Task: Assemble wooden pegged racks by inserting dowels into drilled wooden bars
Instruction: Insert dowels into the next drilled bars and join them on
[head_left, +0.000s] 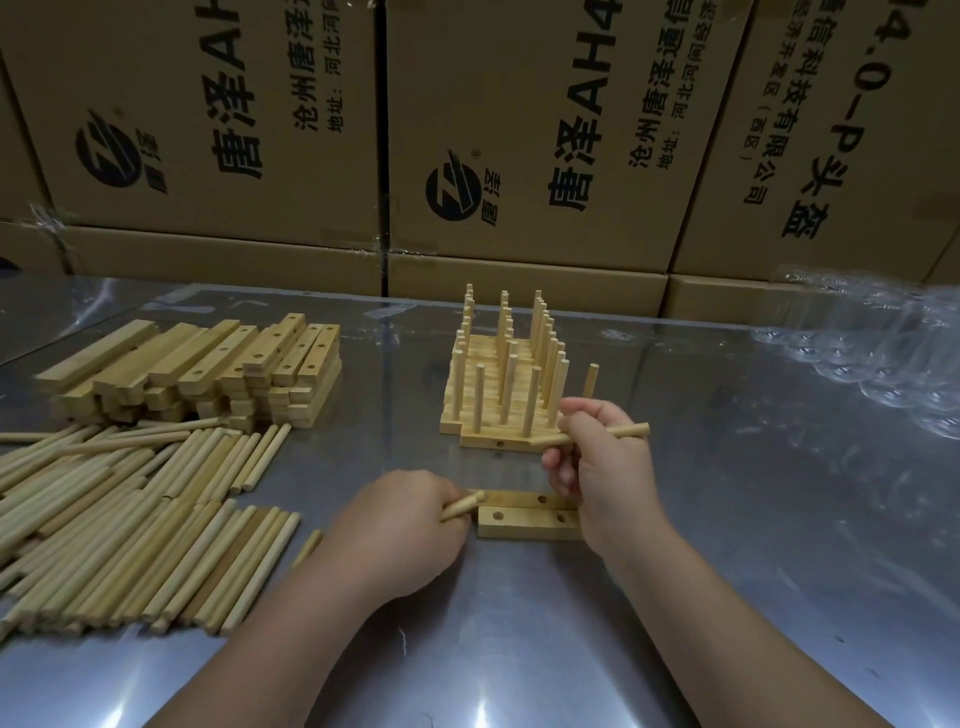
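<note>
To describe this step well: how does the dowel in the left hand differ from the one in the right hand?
The left dowel shows only its tip past the left hand, low beside the bars; the right dowel sticks out both sides of the right hand, whose grip is higher. Both are pale wood.

Small assembly workshop or warehouse corner: stacked printed cardboard cartons (208, 130) behind a metal-topped bench (727, 519) heaped with loose dowels (130, 519), piled drilled wooden bars (208, 364), finished pegged racks (498, 384), clear plastic packaging (857, 353).
</note>
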